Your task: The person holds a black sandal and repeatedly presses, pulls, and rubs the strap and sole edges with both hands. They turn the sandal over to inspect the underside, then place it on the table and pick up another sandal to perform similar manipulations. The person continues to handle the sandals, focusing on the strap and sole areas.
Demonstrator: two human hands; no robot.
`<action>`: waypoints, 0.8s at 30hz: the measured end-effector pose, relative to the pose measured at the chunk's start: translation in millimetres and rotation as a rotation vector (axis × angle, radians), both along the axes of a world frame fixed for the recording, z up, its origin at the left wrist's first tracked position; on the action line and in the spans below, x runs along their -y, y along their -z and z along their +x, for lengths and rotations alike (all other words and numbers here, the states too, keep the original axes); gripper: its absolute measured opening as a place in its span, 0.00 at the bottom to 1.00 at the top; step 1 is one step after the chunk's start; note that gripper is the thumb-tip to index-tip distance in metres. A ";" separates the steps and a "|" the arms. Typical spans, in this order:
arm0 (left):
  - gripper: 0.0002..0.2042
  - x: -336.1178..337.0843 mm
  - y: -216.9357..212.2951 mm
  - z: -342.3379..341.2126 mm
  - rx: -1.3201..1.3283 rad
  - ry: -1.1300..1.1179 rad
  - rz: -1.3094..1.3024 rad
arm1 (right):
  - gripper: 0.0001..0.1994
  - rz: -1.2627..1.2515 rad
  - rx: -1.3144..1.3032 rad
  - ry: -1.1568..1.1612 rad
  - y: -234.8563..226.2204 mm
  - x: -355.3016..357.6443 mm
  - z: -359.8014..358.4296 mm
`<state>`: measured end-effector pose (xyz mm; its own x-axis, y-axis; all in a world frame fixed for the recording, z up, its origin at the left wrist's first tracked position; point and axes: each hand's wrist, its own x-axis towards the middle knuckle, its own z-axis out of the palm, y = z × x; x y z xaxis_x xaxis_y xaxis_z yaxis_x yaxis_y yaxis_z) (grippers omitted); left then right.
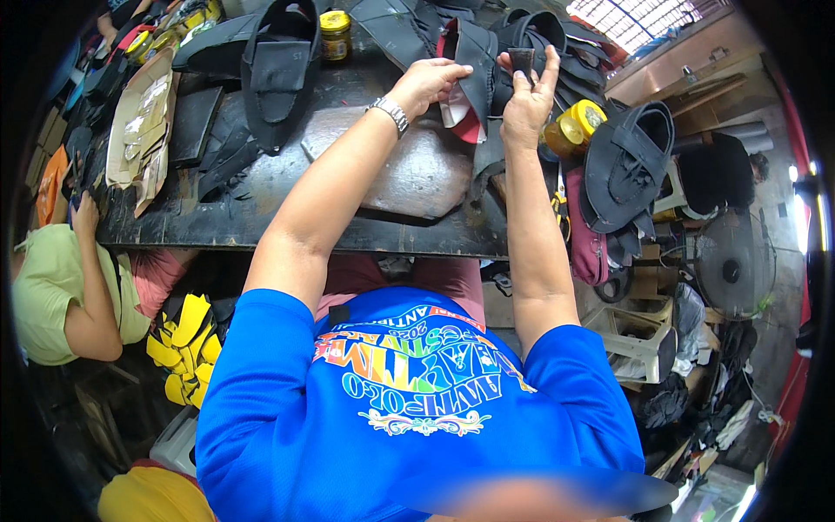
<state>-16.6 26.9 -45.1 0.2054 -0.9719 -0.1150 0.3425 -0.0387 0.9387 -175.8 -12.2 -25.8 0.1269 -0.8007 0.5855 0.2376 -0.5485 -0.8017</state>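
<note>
My left hand (428,84), with a metal watch on its wrist, pinches the edge of a black shoe upper (477,74) with a red and white inside. The upper stands over a worn wooden board (409,178) on the dark table. Just right of it, my right hand (528,104) is raised with a short dark flat-ended piece (521,60) between thumb and fingers; it may be a brush, but I cannot make out its kind. Behind the right hand lie more black shoe uppers (578,74). Close to its wrist stand yellow-lidded jars (574,128).
The dark table (348,233) also bears a large black upper (281,78), another yellow-lidded jar (335,35) and a cardboard tray (143,122). Black uppers (628,165) and a pink bag (588,228) hang at the right edge. Another person (74,291) sits at the left, beside yellow pieces (184,348).
</note>
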 end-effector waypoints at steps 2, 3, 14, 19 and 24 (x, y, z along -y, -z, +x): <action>0.06 2.2 -0.2 -12.5 0.049 -0.046 -0.047 | 0.34 -0.031 0.019 0.050 4.2 1.1 -18.6; 0.04 1.1 -2.8 -18.0 -0.007 -0.044 -0.121 | 0.34 0.041 0.041 0.062 7.6 1.3 -26.7; 0.19 -146.6 -21.4 -26.6 -0.541 0.057 -0.232 | 0.20 0.379 0.001 -0.007 31.5 -13.9 -76.7; 0.18 -219.0 30.7 -32.8 -0.516 -0.079 -0.012 | 0.20 -0.184 -0.244 0.158 25.8 -28.6 -70.7; 0.18 -242.4 53.6 -28.8 -0.963 -0.081 -0.084 | 0.21 -0.390 -0.720 0.185 17.8 -45.6 -53.5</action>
<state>-45.4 269.4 -98.7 0.1258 -0.9717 -0.1997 0.9646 0.0728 0.2536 -229.2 33.4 -43.6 0.4622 -0.6019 0.6512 -0.3801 -0.7980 -0.4677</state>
